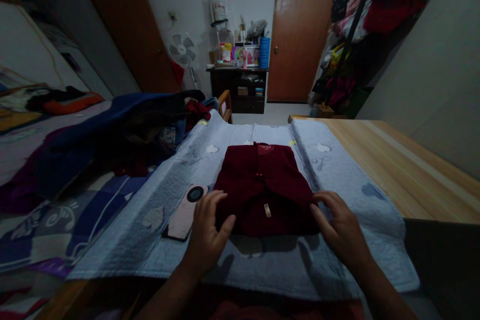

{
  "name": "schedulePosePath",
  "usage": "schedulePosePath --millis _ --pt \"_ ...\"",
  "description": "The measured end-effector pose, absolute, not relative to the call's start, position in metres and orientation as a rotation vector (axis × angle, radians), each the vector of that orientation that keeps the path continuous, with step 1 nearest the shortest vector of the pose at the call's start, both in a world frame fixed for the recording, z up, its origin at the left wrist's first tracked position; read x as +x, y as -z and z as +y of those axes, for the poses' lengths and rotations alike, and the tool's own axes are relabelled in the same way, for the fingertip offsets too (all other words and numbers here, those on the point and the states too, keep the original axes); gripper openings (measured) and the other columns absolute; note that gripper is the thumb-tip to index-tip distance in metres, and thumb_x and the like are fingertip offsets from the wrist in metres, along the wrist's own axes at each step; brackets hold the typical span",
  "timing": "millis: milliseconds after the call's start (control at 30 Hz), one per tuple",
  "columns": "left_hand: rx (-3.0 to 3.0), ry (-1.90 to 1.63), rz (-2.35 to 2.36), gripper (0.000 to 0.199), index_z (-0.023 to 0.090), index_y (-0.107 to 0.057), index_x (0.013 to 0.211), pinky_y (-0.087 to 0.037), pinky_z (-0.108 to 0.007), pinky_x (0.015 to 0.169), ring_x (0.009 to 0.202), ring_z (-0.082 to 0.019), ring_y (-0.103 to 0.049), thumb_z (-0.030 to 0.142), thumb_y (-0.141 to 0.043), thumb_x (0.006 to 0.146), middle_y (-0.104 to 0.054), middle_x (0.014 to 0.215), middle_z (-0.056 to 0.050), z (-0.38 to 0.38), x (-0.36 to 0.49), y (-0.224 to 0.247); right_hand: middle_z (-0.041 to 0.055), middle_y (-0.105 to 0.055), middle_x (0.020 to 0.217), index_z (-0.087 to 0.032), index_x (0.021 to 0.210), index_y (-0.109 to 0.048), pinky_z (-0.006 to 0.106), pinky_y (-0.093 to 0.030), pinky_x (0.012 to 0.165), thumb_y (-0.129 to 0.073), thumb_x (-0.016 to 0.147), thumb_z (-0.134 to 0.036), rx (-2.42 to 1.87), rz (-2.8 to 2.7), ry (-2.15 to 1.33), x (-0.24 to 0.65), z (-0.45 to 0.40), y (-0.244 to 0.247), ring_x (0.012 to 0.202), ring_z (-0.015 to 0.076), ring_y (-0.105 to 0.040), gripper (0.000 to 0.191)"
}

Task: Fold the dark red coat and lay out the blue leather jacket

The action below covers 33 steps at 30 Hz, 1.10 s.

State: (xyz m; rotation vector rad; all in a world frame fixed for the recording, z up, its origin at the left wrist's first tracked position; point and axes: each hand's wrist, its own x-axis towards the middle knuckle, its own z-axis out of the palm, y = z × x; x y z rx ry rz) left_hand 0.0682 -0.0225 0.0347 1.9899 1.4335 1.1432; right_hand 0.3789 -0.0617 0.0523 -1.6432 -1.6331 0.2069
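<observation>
A folded dark red garment [258, 185] lies flat on a light blue quilted cloth [247, 262], its neckline and small pale label turned toward me. At its near left corner is my left hand [212, 225], fingers apart and thumb spread, at the fabric's edge. My right hand [337, 225] is at the near right corner, with thumb and fingers parted around the edge; whether the fingertips press the cloth is hard to tell. A pink phone [183, 215] with a round black camera ring rests face down just left of my left hand.
A heap of dark clothes [112, 135] covers the bed on the left. To the right runs a wooden tabletop [393, 165]. Farther back stand a dark cabinet [236, 92], a white fan [183, 50], a wooden chair [225, 105] and hanging clothes [390, 10].
</observation>
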Motion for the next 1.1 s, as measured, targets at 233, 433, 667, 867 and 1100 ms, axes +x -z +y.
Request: schedulePosePath --millis 233,433,667,867,1100 --pt "2.379 -0.615 1.157 0.063 0.023 -0.040 0.143 -0.027 -0.051 0.111 0.130 -0.031 -0.042 0.020 -0.055 0.082 -0.049 0.142 -0.011 -0.005 0.096 -0.021 0.0099 -0.042 0.148 -0.022 0.135 -0.051 0.053 -0.028 0.111 -0.041 0.094 -0.040 -1.645 -2.004 -0.129 0.346 -0.021 -0.029 0.139 0.0294 -0.031 0.046" --pt "2.407 -0.402 1.018 0.047 0.025 -0.060 0.125 -0.033 -0.053 0.106 0.125 -0.033 -0.049 0.019 -0.060 0.078 -0.053 0.139 -0.011 -0.018 0.086 -0.008 0.0041 -0.031 0.154 -0.030 0.143 -0.042 0.058 -0.022 0.110 -0.049 0.090 -0.045 -1.736 -2.264 -0.012 0.336 -0.046 0.009 0.142 0.0337 -0.023 0.055" --pt "2.415 -0.568 1.081 0.034 0.025 -0.063 0.119 -0.038 -0.042 0.100 0.113 -0.026 -0.058 0.032 -0.041 0.094 -0.065 0.122 -0.008 0.041 0.111 -0.052 0.0034 -0.028 0.155 -0.030 0.144 -0.041 0.056 -0.018 0.111 -0.050 0.090 -0.044 -1.790 -2.292 0.008 0.330 -0.045 0.014 0.142 0.0334 -0.022 0.056" --pt "2.307 -0.583 1.537 0.063 0.025 -0.048 0.137 -0.002 -0.066 0.108 0.142 -0.045 -0.012 0.055 -0.058 0.081 -0.030 0.154 -0.015 0.093 0.133 -0.029 0.0060 -0.039 0.150 -0.028 0.137 -0.051 0.054 -0.027 0.108 -0.049 0.089 -0.050 -1.797 -2.268 -0.180 0.333 -0.043 -0.006 0.137 0.0340 -0.032 0.053" --pt "1.939 -0.798 1.727 0.089 0.018 -0.024 0.148 -0.024 -0.054 0.108 0.138 -0.041 -0.028 0.050 -0.065 0.076 -0.029 0.151 -0.023 0.093 0.098 -0.012 0.0136 -0.065 0.115 -0.017 0.113 -0.062 0.041 -0.043 0.096 -0.046 0.089 -0.038 -1.771 -1.845 -0.262 0.375 0.000 -0.035 0.108 0.0264 -0.058 0.036"
